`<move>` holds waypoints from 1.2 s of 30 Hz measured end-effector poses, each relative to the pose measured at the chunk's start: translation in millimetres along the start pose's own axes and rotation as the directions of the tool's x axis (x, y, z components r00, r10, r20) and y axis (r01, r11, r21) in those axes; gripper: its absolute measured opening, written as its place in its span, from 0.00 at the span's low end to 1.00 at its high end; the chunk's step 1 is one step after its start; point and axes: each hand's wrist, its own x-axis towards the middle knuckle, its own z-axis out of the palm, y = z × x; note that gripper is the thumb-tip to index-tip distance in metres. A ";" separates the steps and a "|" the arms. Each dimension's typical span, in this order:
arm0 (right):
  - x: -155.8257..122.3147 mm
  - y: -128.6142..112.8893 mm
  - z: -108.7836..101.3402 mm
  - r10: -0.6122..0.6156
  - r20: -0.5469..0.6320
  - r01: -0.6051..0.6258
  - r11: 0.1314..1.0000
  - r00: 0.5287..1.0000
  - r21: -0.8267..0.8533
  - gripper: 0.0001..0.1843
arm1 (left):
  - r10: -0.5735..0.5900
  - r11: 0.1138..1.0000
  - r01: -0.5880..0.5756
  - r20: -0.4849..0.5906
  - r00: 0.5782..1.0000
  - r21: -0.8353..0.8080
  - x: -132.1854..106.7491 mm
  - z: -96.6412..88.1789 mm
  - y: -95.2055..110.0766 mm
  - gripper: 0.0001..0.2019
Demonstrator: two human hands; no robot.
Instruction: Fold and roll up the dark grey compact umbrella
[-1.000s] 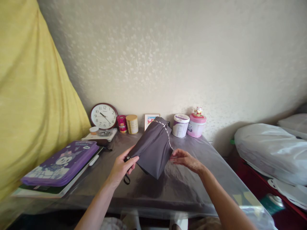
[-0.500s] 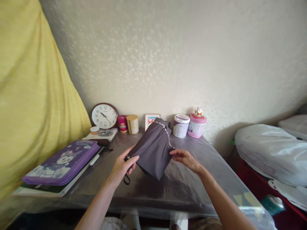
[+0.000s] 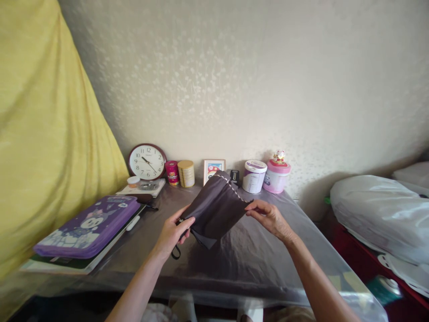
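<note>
A dark grey folding umbrella (image 3: 214, 210) with a pale stitched edge is held above the table (image 3: 241, 259). My left hand (image 3: 172, 232) is closed round its handle end, and a black wrist loop hangs below the fingers. My right hand (image 3: 270, 217) pinches the fabric's edge on the right and holds it up and outward. The cloth sags between the two hands.
Along the wall stand a round clock (image 3: 147, 162), a red tin (image 3: 172, 172), a gold tin (image 3: 186, 173), a small picture frame (image 3: 213, 167), a white tub (image 3: 254, 176) and a pink tub (image 3: 276, 176). A purple case (image 3: 89, 226) lies at left. Yellow curtain at left; white plastic bag (image 3: 378, 212) at right.
My right hand has moved right and up with the fabric edge, drawing the cloth out wider and flatter. The left hand has stayed on the handle.
</note>
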 end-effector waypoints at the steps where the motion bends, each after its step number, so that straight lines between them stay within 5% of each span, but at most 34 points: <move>1: 0.3 -1.9 -1.5 -0.007 -0.025 0.007 1.000 1.000 0.005 0.09 | -0.005 1.000 0.005 0.006 1.000 0.010 0.4 1.0 -0.5 0.32; 12: 10.9 -23.9 2.2 -0.215 -0.258 0.177 0.971 0.942 -0.162 0.07 | -0.075 0.987 0.058 0.106 0.991 0.153 -1.6 19.7 -13.2 0.31; 17: 20.4 -19.5 12.2 -0.178 -0.328 0.141 0.981 0.928 -0.135 0.07 | -0.048 0.986 0.015 0.191 0.980 0.169 -9.2 28.6 -13.1 0.30; 23: 29.4 -9.4 22.9 -0.110 -0.334 0.073 0.990 0.936 -0.122 0.08 | -0.068 0.991 0.037 0.247 0.967 0.128 -20.5 37.0 -8.1 0.29; 36: 34.8 4.4 34.7 -0.077 -0.176 -0.008 0.899 0.981 -0.439 0.09 | -0.067 0.995 0.042 0.273 0.960 0.095 -26.2 42.9 -8.5 0.31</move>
